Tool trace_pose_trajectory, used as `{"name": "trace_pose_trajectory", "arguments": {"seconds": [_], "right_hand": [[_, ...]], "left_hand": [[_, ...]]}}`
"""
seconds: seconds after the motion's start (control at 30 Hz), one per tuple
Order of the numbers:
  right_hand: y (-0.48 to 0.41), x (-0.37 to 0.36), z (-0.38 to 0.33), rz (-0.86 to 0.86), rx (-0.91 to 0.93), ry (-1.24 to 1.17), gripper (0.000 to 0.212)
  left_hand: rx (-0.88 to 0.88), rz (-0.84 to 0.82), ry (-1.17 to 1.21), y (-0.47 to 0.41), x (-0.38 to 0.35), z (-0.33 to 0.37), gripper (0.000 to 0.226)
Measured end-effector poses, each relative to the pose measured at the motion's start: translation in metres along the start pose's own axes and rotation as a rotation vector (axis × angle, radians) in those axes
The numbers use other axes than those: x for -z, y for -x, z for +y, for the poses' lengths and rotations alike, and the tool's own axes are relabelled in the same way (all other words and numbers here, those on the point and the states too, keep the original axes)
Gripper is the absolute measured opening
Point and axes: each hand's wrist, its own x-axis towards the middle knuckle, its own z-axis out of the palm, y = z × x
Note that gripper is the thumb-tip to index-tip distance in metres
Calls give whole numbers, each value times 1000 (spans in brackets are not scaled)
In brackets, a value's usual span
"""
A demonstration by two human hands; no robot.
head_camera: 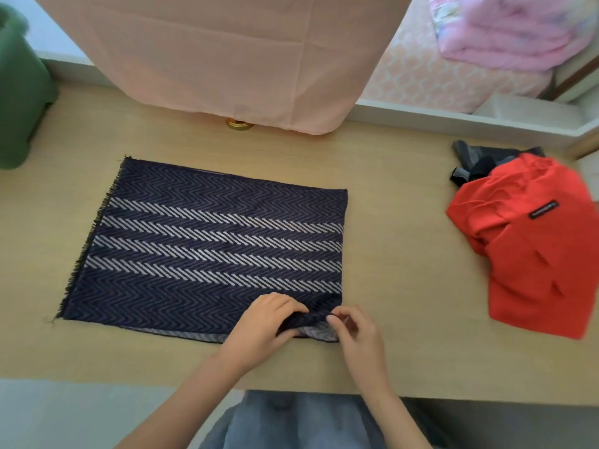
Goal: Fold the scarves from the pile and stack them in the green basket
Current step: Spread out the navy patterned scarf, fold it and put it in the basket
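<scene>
Two hands at work on one dark blue scarf [214,241], spread flat near the middle of a pale wooden table [395,254]. Left hand [265,322] and right hand [356,332] close together at the scarf's near right corner, each with fingers curled and pinching the cloth, holding a small ridge of it up off the table. Hard to tell, through slight blur, between a grip on every layer and a grip on the top layer only.

Looks like a mid-fold step: already a neat rectangle of zigzag weave with pale stripes, probably not yet small enough to stack. Lies with its long axis running left to right, tilted a little, with the far edge sloping nearer toward the right. Fringed end pointing left, toward the green basket [19,102] at the far left edge of the table. Smooth folded edge on the right.

Next move, most likely: carrying the pinched right side over to meet the fringe, halving the length. Calls for the hands moving apart to the two right corners, keeping the edges level and the layers from sliding.

More to fold, well apart at the right: a crumpled red scarf [525,247] heaped on a dark grey scarf [476,160]. Beyond, a peach cloth [233,50] hanging down over the far side of the table, and pink bedding [512,27] at the far right.
</scene>
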Motion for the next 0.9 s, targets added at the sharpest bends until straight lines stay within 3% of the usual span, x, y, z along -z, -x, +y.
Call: {"name": "trace_pose_trajectory", "arguments": {"seconds": [0.3,0.47,0.6,0.67,0.77,0.9], "right_hand": [[12,-13,-17,42,-104,-83,12],[29,-21,-18,1,-113,23,68],[31,-34,-19,298,-98,35,41],[31,-35,-19,386,-124,15,34],[35,-36,-18,390,-138,53,31],[42,-37,-14,357,-140,103,36]], "left_hand": [[92,32,11,-10,21,-3,25],[98,199,61,-10,21,4,36],[90,164,57,-8,19,7,16],[100,90,87,-7,23,8,25],[46,106,120,-12,23,4,50],[64,95,-253,-39,8,-13,57]]}}
